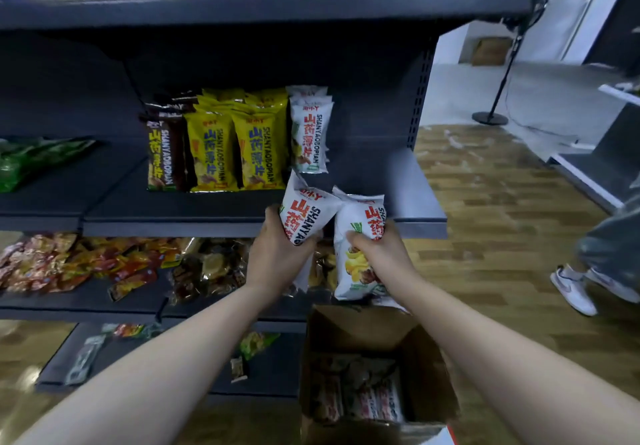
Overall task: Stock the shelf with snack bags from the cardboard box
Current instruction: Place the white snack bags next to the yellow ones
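My left hand (277,254) grips a white snack bag (304,210) with red lettering, tilted up towards the front edge of the middle shelf (398,181). Beside it, my right hand (381,254) grips a second white snack bag (356,236), held upright just in front of the same shelf edge. On that shelf stand rows of brown bags (162,153), yellow bags (235,150) and white bags (310,136). The open cardboard box (426,351) sits on the floor below my arms, with more white and brown bags inside.
A green bag (31,160) lies at the shelf's left end. The lower shelf (86,302) holds heaps of small red and brown packets. Bare shelf space lies right of the white bags. A person's legs and white shoes (575,288) are at the right, and a black stand (491,115) behind.
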